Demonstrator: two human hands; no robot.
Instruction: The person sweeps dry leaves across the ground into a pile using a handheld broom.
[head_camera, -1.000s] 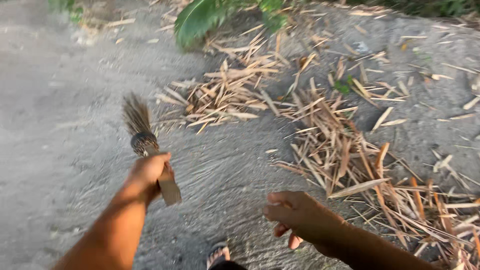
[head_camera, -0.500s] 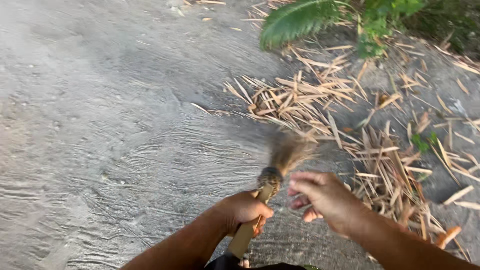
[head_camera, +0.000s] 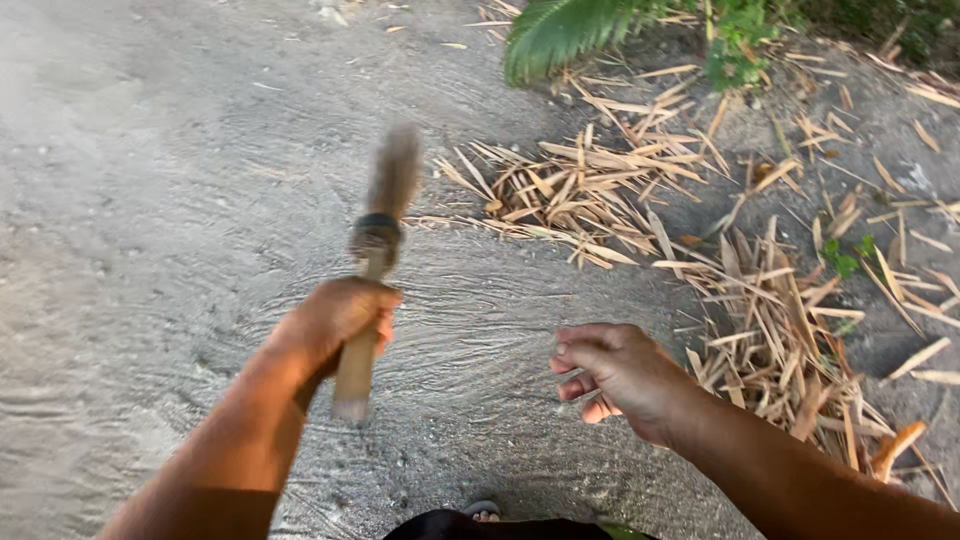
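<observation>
Over swept sandy ground: left hand (head_camera: 335, 320) grip closed round broom (head_camera: 375, 260) handle; right hand (head_camera: 620, 375) loosely curled, empty.

An outdoor yard is shown: swept sandy ground (head_camera: 150, 200) fills the left, dry leaves (head_camera: 600, 190) and green plants (head_camera: 570, 25) are seen upper right.

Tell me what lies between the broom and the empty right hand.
In the head view, only bare swept dirt ground lies between the broom, gripped by the left hand, and the right hand.
</observation>
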